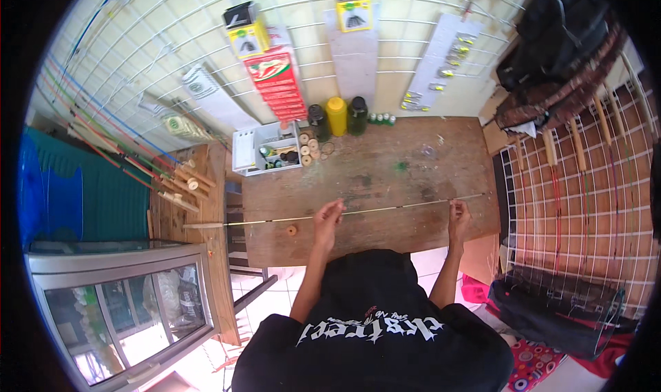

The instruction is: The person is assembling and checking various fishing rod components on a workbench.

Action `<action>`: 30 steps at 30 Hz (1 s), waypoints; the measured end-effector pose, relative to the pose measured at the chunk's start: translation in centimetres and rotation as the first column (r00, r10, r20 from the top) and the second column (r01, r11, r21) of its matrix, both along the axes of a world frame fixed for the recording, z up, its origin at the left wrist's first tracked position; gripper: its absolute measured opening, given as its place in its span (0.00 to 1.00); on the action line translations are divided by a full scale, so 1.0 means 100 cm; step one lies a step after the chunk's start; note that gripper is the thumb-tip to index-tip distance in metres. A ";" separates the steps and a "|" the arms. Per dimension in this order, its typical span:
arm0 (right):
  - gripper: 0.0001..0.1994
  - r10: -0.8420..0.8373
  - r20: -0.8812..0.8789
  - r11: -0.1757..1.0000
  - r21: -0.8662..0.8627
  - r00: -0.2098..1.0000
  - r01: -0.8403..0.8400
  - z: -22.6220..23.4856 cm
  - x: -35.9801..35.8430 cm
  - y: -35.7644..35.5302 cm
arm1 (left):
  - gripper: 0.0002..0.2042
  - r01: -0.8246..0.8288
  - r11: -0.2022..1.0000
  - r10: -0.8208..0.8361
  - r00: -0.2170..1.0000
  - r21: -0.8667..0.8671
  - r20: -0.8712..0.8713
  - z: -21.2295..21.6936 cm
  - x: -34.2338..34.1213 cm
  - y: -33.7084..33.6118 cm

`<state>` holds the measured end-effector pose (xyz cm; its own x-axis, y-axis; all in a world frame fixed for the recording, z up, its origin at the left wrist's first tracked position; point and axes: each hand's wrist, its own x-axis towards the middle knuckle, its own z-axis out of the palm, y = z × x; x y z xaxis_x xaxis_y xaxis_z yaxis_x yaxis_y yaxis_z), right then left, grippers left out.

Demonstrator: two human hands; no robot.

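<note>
A thin pale fishing rod (396,207) lies across the wooden workbench, its slim handle (204,225) at the left and its tip past my right hand. My left hand (328,218) is closed over the rod near its middle, fingertips pinched together. Farther along, the bent fingers of my right hand (459,218) pinch the rod near its tip. Whether either hand also holds something finer, such as thread, is too small to tell. A small cork ring (292,231) rests on the bench just below the rod, left of my left hand.
At the back of the workbench (427,175) stand a white parts box (246,151), several cork rings (305,150), a yellow bottle (336,117) flanked by dark ones, and small spools. Rods lean at the left above a glass-fronted cabinet (124,309); others hang on the right rack.
</note>
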<state>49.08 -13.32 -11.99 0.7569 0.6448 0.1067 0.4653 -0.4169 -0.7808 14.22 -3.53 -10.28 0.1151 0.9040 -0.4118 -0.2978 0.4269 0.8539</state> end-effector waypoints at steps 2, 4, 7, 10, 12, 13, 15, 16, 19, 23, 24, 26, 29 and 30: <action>0.08 0.094 -0.006 0.994 0.055 0.996 -0.093 0.015 -0.001 -0.002 | 0.11 0.140 0.990 -0.140 0.990 0.005 0.011 0.010 0.028 -0.016; 0.08 0.094 -0.035 0.992 0.083 0.995 -0.091 0.021 0.001 -0.004 | 0.11 0.251 0.968 -0.251 0.968 -0.010 0.012 0.026 0.050 -0.018; 0.06 0.126 -0.048 0.990 0.070 0.991 -0.122 0.039 0.004 -0.010 | 0.10 0.373 0.928 -0.373 0.928 -0.015 0.002 0.047 0.086 -0.021; 0.06 0.164 -0.051 0.985 0.063 0.985 -0.160 0.054 0.010 -0.010 | 0.10 0.428 0.904 -0.428 0.904 0.007 0.009 0.046 0.127 -0.019; 0.06 0.174 -0.073 0.982 0.088 0.982 -0.167 0.061 0.015 -0.012 | 0.10 0.464 0.886 -0.464 0.885 0.006 0.029 0.044 0.156 -0.021; 0.06 0.205 -0.123 0.974 0.123 0.971 -0.190 0.065 0.018 -0.011 | 0.10 0.467 0.884 -0.467 0.884 0.023 0.028 0.045 0.172 -0.022; 0.05 0.233 -0.174 0.966 0.157 0.957 -0.206 0.070 0.025 -0.011 | 0.10 0.473 0.880 -0.474 0.880 0.036 0.026 0.047 0.198 -0.025; 0.05 0.242 -0.290 0.958 0.223 0.926 -0.181 0.072 0.028 -0.011 | 0.11 0.487 0.872 -0.489 0.871 0.044 0.045 0.051 0.209 -0.027; 0.06 0.279 -0.370 0.943 0.279 0.886 -0.180 0.083 0.038 -0.012 | 0.12 0.497 0.866 -0.500 0.863 0.058 0.069 0.063 0.237 -0.031; 0.08 0.363 0.211 0.925 0.038 0.908 -0.378 0.104 0.057 -0.014 | 0.11 0.450 0.884 -0.462 0.881 0.122 0.101 0.067 0.262 -0.032; 0.08 0.363 0.206 0.925 0.038 0.909 -0.378 0.105 0.060 -0.014 | 0.11 0.451 0.885 -0.462 0.881 0.119 0.098 0.067 0.267 -0.032; 0.09 0.379 -0.021 0.893 0.271 0.925 -0.360 0.104 0.068 -0.012 | 0.09 0.384 0.910 -0.406 0.902 0.160 0.147 0.066 0.279 -0.034; 0.10 0.425 -0.295 0.875 0.375 0.856 -0.305 0.099 0.076 -0.010 | 0.08 0.360 0.921 -0.383 0.907 0.152 0.172 0.064 0.289 -0.040; 0.10 0.423 -0.299 0.877 0.374 0.856 -0.303 0.098 0.080 -0.011 | 0.08 0.362 0.920 -0.384 0.907 0.149 0.170 0.060 0.294 -0.041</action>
<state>57.08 -14.40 -2.14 0.4972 0.8608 0.1086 0.1966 0.0102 -0.9804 43.59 -7.62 -4.26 0.5198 0.8177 -0.2472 -0.2982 0.4449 0.8445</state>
